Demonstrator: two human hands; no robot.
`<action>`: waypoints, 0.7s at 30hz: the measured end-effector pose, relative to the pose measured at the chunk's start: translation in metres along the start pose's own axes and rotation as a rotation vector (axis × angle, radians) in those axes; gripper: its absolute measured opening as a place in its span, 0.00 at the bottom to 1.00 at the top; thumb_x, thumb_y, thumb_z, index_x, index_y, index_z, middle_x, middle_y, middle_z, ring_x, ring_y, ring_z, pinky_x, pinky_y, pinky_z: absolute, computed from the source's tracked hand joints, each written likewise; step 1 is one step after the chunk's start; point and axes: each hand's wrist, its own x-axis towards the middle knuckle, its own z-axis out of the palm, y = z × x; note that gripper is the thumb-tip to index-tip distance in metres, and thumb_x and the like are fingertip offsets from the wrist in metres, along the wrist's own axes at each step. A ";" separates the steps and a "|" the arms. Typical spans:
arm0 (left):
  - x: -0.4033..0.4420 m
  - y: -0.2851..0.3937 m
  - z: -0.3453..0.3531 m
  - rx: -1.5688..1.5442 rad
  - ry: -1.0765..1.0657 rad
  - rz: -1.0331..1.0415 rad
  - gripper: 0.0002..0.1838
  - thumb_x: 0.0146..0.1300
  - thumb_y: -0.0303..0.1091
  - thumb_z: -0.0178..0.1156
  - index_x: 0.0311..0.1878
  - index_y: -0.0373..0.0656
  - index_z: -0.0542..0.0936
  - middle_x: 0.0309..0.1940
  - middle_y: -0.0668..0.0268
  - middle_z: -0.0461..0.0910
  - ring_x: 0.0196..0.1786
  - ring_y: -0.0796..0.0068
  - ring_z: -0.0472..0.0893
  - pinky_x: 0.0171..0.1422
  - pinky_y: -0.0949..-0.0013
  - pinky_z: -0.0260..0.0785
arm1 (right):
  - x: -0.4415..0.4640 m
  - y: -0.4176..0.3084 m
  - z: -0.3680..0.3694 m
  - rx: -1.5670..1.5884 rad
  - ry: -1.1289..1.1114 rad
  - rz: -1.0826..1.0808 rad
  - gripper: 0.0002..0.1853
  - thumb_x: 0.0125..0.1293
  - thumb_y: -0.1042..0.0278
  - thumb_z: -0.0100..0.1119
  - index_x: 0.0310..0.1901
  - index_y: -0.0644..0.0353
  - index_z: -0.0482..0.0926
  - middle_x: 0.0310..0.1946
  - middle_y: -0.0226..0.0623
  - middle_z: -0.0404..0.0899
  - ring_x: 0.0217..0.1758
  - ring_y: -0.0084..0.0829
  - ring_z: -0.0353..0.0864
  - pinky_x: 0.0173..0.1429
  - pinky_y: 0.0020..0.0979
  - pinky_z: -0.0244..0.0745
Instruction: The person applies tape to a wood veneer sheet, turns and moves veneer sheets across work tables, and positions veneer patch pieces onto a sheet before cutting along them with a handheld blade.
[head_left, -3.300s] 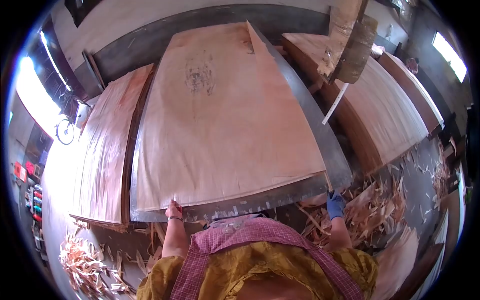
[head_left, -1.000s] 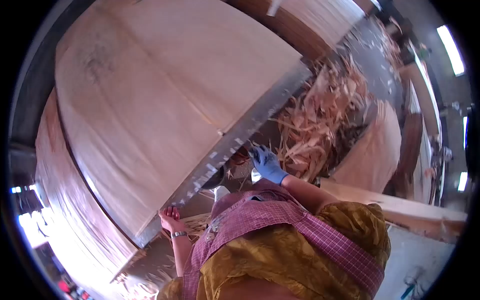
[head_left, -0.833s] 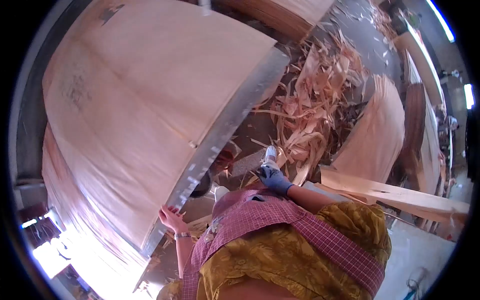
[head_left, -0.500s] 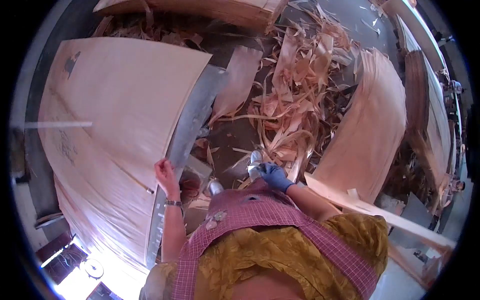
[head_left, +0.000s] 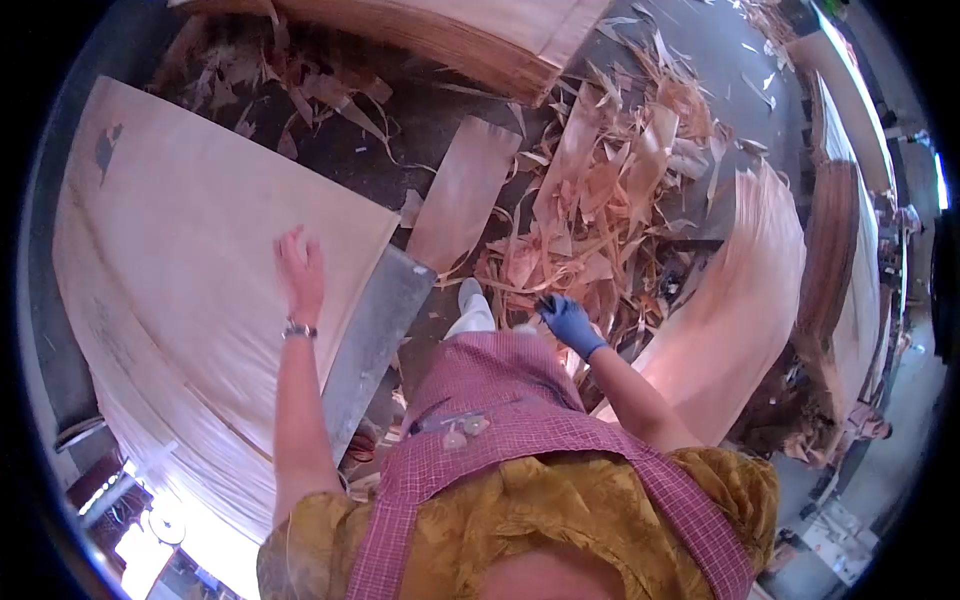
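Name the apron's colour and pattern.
The apron is pinkish purple with a fine pale check, clearest in the current head view.

two hands (head_left: 302,278), one blue glove (head_left: 572,324), one wristband (head_left: 299,330), one apron (head_left: 520,440), two ornaments (head_left: 455,439)

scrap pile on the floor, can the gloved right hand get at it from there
Probably yes, but only with a bend down: the scrap pile lies low on the floor. The right hand is near it in this view, and nothing visible blocks the way.
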 end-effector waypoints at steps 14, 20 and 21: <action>0.132 -0.086 0.060 0.528 0.079 -0.419 0.34 0.71 0.52 0.50 0.74 0.44 0.58 0.74 0.55 0.56 0.76 0.56 0.55 0.78 0.49 0.42 | 0.410 -0.025 0.037 -0.104 -0.616 -0.056 0.16 0.60 0.56 0.58 0.41 0.59 0.81 0.40 0.51 0.83 0.44 0.51 0.82 0.50 0.47 0.76; 0.147 -0.057 0.057 0.394 0.049 -0.474 0.33 0.73 0.49 0.45 0.72 0.36 0.59 0.73 0.51 0.56 0.75 0.53 0.56 0.79 0.51 0.46 | 0.524 0.087 0.200 -0.311 -0.657 0.124 0.29 0.59 0.51 0.60 0.52 0.69 0.74 0.48 0.60 0.79 0.53 0.56 0.80 0.57 0.48 0.75; 0.149 -0.054 0.060 0.387 0.045 -0.581 0.35 0.73 0.53 0.44 0.72 0.33 0.58 0.73 0.50 0.55 0.76 0.52 0.55 0.79 0.50 0.45 | 0.532 0.097 0.216 -0.339 -0.629 0.156 0.31 0.59 0.50 0.61 0.54 0.70 0.73 0.48 0.61 0.79 0.54 0.57 0.79 0.58 0.48 0.75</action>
